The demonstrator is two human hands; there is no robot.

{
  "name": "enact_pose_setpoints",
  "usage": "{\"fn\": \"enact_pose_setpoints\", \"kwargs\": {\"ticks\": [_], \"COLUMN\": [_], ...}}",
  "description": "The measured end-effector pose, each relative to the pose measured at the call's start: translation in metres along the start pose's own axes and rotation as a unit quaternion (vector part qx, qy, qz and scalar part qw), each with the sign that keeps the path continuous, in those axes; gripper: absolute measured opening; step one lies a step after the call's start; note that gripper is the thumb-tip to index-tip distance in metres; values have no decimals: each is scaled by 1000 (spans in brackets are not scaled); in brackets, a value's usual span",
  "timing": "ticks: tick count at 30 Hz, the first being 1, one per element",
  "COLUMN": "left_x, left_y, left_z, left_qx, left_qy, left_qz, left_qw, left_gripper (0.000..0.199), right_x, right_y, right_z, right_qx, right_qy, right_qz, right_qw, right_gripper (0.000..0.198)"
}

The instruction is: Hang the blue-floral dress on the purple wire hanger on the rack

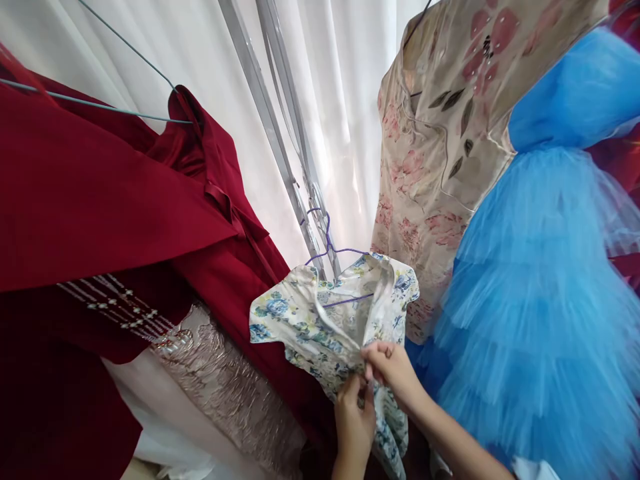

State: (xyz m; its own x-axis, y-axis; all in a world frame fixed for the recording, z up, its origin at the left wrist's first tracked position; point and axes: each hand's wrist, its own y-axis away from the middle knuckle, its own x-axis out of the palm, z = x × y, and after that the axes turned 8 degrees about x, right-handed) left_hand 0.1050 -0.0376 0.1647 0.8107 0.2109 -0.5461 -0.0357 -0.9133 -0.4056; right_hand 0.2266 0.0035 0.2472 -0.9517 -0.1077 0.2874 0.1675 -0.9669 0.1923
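A white dress with blue and yellow flowers [295,310] hangs on a purple wire hanger [329,248] in the middle of the view. Its front is parted in a V at the neck. My right hand [387,365] pinches the front edge of the cloth at the bottom of that V. Just below and to the left, my left hand [354,407] has its thumb and fingers closed on the same front edge. The two hands almost touch. Whether a button or other fastener lies between the fingers is too small to tell.
Dark red garments [115,193] hang close on the left, one with bead strands. To the right hang a beige floral garment [410,173] and a blue tulle dress [540,280]. Metal poles [280,113] stand behind, before a white curtain [345,87].
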Motion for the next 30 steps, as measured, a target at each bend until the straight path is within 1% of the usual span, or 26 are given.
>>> {"fn": "enact_pose_setpoints", "kwargs": {"ticks": [2, 4, 6, 9, 11, 13, 14, 15, 16, 17, 19, 20, 22, 23, 25, 26, 27, 28, 30], "left_x": [0, 1, 4, 10, 11, 5, -3, -13, -26, -40, -73, -88, -113, -122, -131, -131, -131, -129, -129], "left_y": [-1, -2, -2, -3, -8, -18, -26, -35, -47, -61, -94, -111, -145, -159, -182, -189, -194, -197, -200], "left_z": [-9, -17, -25, -33, -35, -36, -38, -41, -45, -51, -66, -74, -91, -97, -108, -111, -114, -116, -119], "left_qx": [0, 8, 24, 20, 10, 13, 21, 31, 41, 54, 80, 102, 154, 180, 238, 265, 290, 309, 318], "left_qy": [-35, -91, -152, -216, -217, -172, -134, -97, -64, -35, -16, 3, 7, -17, -77, -106, -128, -143, -147], "left_qz": [33, 63, 97, 158, 187, 192, 176, 145, 98, 35, -86, -131, -132, -108, -57, -41, -39, -51, -111], "left_qw": [999, 994, 983, 963, 958, 966, 975, 984, 992, 997, 993, 986, 979, 977, 966, 957, 948, 939, 930], "left_gripper": [17, 19, 22, 31, 31, 18, 13, 11, 13, 16, 24, 31, 40, 40, 27, 20, 17, 17, 18], "right_x": [5, 13, 24, 37, 42, 41, 39, 36, 33, 30, 25, 23, 20, 20, 20, 21, 22, 23, 24], "right_y": [-13, -28, -42, -56, -60, -61, -60, -60, -59, -58, -56, -54, -52, -52, -54, -56, -59, -62, -70], "right_z": [33, 67, 99, 135, 151, 158, 159, 159, 157, 155, 150, 149, 146, 146, 144, 141, 138, 133, 117], "right_qx": [-49, -89, -116, -155, -176, -180, -174, -166, -158, -152, -148, -151, -158, -159, -157, -157, -159, -164, -179], "right_qy": [-3, -13, -22, -33, -29, -14, -5, 1, 7, 12, 20, 23, 32, 36, 39, 38, 38, 40, 57], "right_qz": [-9, 7, 34, 45, 49, 63, 74, 82, 89, 96, 106, 108, 114, 118, 120, 118, 110, 96, 59], "right_qw": [999, 996, 992, 986, 983, 982, 982, 983, 983, 984, 983, 982, 980, 980, 979, 980, 980, 981, 980], "right_gripper": [35, 32, 31, 31, 29, 24, 22, 20, 19, 19, 20, 21, 21, 20, 20, 20, 20, 20, 22]}}
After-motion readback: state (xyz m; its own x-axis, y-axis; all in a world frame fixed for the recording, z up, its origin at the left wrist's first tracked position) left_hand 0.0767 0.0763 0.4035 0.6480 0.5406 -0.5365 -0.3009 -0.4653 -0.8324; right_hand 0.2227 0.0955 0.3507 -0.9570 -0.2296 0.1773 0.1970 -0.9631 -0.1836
